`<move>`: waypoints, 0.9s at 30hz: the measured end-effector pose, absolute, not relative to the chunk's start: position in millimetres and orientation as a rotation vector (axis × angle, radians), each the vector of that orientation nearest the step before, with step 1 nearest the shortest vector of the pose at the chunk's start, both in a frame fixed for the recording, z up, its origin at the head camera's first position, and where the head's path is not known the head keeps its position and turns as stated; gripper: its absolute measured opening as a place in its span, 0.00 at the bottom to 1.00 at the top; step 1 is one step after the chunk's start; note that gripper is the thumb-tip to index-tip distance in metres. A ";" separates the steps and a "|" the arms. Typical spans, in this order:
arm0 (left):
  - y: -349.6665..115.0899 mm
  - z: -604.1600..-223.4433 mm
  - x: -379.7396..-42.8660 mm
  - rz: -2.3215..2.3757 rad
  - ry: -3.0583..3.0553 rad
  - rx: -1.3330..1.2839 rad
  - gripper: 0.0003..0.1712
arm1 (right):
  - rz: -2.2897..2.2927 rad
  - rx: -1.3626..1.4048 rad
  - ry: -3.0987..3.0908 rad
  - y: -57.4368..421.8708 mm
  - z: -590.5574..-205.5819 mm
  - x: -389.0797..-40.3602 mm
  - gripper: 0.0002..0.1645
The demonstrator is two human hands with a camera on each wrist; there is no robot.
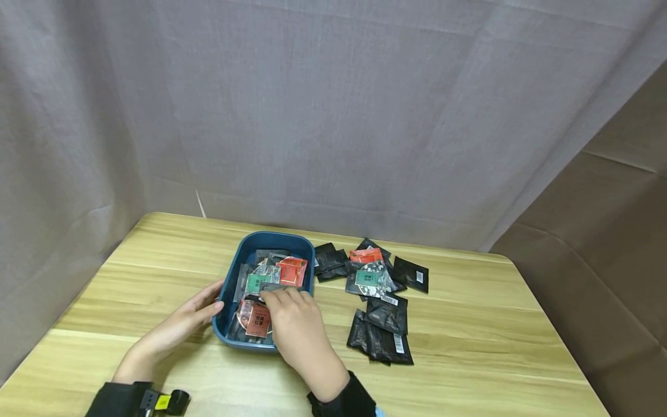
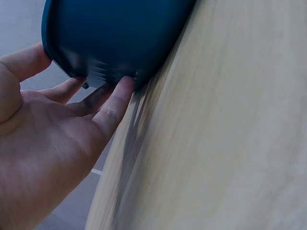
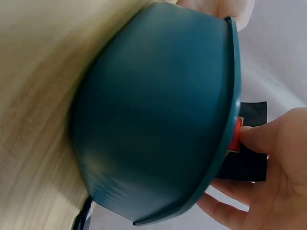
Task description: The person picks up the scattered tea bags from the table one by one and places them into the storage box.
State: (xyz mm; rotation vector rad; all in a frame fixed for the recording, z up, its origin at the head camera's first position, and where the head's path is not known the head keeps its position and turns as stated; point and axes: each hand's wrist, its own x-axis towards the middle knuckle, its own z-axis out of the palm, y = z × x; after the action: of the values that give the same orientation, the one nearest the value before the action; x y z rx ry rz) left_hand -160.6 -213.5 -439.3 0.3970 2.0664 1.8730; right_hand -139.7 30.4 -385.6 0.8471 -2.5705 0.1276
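On the table stands a dark blue plastic bin [image 1: 281,234] with several packets inside, among them ones with a green label [image 1: 256,283], an orange label [image 1: 292,271] and a red label [image 1: 257,321]. At its left side, my left hand [image 1: 190,315] holds the bin, thumb at the rim and fingers [image 2: 112,105] against the outer wall. Over the bin's right part, my right hand [image 1: 299,324] pinches a black packet [image 3: 249,167] with a red label, thumb on the label. In the right wrist view, this packet shows partly above the rim.
Right of the bin lies a loose pile of packets. Black ones [image 1: 385,341] are at the front, a green-labelled one [image 1: 367,278] and an orange one [image 1: 366,255] further back. One black packet [image 1: 410,274] lies at the pile's right. A grey curtain [image 1: 333,127] hangs behind the table.
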 end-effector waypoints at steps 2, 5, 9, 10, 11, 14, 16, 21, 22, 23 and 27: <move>-213.5 -439.6 -160.4 1.878 2.054 0.383 0.38 | 0.115 0.858 -2.598 29.4 -387.5 -139.4 0.24; -213.1 -440.3 -160.0 1.885 2.041 0.376 0.39 | 0.098 0.868 -2.628 28.5 -389.9 -138.9 0.24; -212.9 -440.9 -159.9 1.893 2.038 0.383 0.39 | 0.082 0.874 -2.625 27.4 -393.2 -138.4 0.19; -212.7 -440.9 -160.0 1.894 2.039 0.386 0.39 | 0.077 0.873 -2.620 27.2 -393.9 -138.2 0.17; -212.7 -441.0 -160.1 1.896 2.038 0.388 0.39 | 0.077 0.873 -2.618 27.0 -394.5 -138.0 0.15; -212.6 -441.5 -160.5 1.901 2.036 0.393 0.38 | 0.072 0.874 -2.619 26.6 -395.8 -137.1 0.14; -212.6 -442.0 -160.6 1.901 2.036 0.397 0.38 | 0.075 0.874 -2.632 26.5 -396.1 -136.3 0.16; -212.7 -442.9 -161.0 1.900 2.037 0.408 0.38 | 0.098 0.878 -2.692 25.9 -395.0 -134.0 0.24; -212.7 -443.1 -161.0 1.899 2.037 0.411 0.38 | 0.102 0.879 -2.701 25.8 -394.6 -133.5 0.25; -212.7 -443.2 -161.0 1.900 2.039 0.413 0.38 | 0.105 0.882 -2.708 25.8 -394.0 -132.8 0.26; -213.1 -442.6 -160.8 1.891 2.045 0.413 0.38 | 0.111 0.882 -2.742 25.5 -390.7 -130.3 0.29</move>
State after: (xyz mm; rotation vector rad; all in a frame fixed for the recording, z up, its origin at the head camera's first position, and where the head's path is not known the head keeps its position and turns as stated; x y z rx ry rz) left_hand -160.8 -213.1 -442.6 0.4127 2.0454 1.8910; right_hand -130.3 25.5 -390.7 0.8821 -2.7425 0.1111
